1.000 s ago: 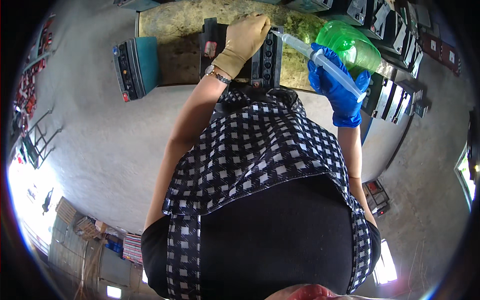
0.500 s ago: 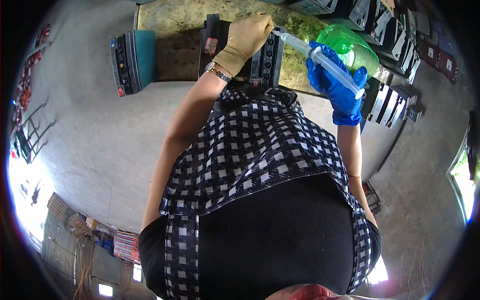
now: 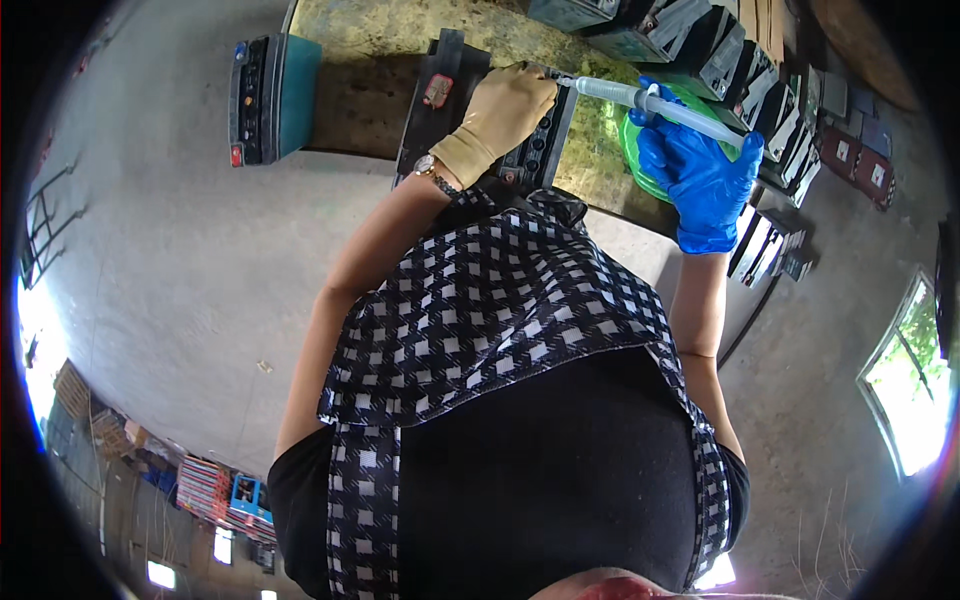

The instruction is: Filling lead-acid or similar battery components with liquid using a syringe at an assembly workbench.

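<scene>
My right hand (image 3: 700, 180), in a blue rubber glove, is closed around a large clear plastic syringe (image 3: 615, 92). The syringe lies almost level, its narrow tip pointing left toward my other hand. In a beige glove, my left hand (image 3: 508, 105) has its fingers curled in at that tip, over a black battery (image 3: 555, 135) with a row of round filler holes along its top. What the left fingers pinch is hidden. A translucent green container (image 3: 642, 165) stands behind the right hand, partly covered by it.
All this rests on a stained yellowish bench (image 3: 370, 32). A teal-sided battery (image 3: 300, 95) with a dark top sits at its left end. Several more batteries (image 3: 735, 75) are crowded at the far right. Grey concrete floor (image 3: 220, 270) lies around the bench.
The syringe has swung flatter, its rear end rising. My right hand has shifted right and now hides more of the green container. My left hand stays over the battery; the whole view has turned slightly.
</scene>
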Motion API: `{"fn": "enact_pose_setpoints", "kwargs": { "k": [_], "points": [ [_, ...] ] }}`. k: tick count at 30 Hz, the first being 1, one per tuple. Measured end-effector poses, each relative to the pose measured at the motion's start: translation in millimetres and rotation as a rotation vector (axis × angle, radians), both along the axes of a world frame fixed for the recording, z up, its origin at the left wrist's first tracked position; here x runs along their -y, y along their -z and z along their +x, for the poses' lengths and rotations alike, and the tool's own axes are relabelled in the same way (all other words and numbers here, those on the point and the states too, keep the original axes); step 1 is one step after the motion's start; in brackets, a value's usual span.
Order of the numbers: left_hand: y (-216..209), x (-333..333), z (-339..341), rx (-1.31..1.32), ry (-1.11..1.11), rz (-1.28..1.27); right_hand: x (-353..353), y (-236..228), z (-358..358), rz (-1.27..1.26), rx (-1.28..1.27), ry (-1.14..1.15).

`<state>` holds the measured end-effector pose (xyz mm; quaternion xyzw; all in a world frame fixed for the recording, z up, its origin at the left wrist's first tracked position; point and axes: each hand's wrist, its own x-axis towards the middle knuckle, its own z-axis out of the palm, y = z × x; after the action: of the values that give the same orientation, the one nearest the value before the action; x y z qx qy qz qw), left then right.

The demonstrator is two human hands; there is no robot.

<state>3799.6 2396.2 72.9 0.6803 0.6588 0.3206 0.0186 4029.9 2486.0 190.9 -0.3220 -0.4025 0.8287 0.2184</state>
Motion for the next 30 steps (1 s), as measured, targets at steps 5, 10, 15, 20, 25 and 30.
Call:
{"fn": "enact_pose_setpoints", "kwargs": {
  "k": [5,10,15,20,25,30],
  "points": [
    [-5.9,0.3,3.5,-0.022,-0.044,-0.031,-7.0,-7.9,-7.0,-0.152,-0.077,0.089],
    [-11.7,-0.5,6.3,-0.041,-0.065,-0.031,-13.2,-13.3,-10.3,-0.154,-0.054,0.082],
    [-17.9,-0.4,8.9,0.005,-0.056,-0.075,-17.2,-11.2,-6.2,-0.183,0.007,0.164],
    [-23.6,-0.3,8.4,0.021,-0.05,-0.065,-26.6,-3.7,-5.2,-0.24,-0.171,0.03],
    [-25.1,-2.3,8.3,0.048,-0.047,-0.044,-11.3,-12.0,-5.0,-0.007,0.045,0.05],
    [-25.4,-5.5,10.4,0.114,-0.069,-0.077,20.1,-19.5,9.5,0.035,0.055,0.141]
  ]
}}
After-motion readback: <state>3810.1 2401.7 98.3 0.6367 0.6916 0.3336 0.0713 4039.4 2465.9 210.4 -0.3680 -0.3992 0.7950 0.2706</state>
